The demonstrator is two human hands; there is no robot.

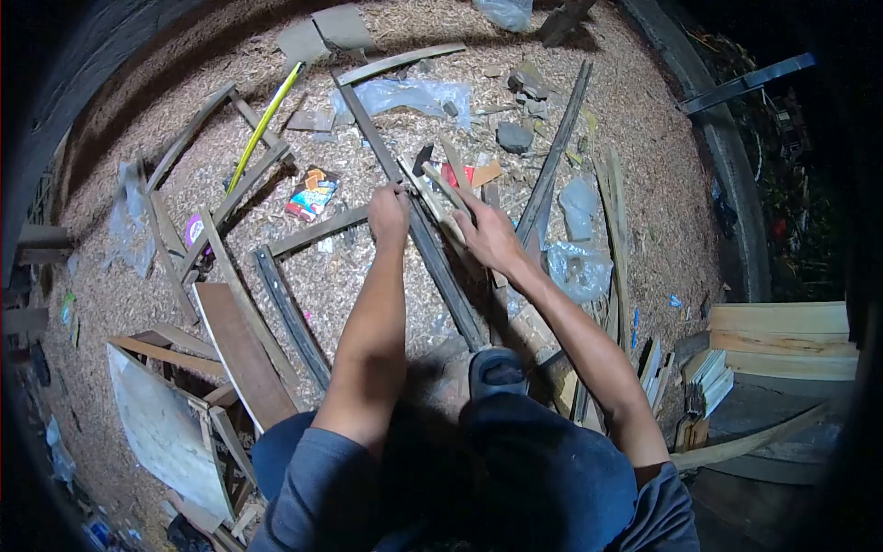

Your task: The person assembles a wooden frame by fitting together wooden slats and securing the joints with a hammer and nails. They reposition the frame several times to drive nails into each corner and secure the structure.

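My left hand is closed at the long dark wooden beam; what its fingers pinch is too small to make out. To its right, my right hand is wrapped round the wooden handle of a hammer. The dark hammer head is up and to the left of that hand, near a pale wooden strip lying along the beam. The beam runs from the upper middle down to my foot.
Wood shavings cover the ground. A yellow measuring tape lies across a wooden frame at the left. A second dark beam, plastic sheets and a grey stone are at the right. Stacked boards stand lower right.
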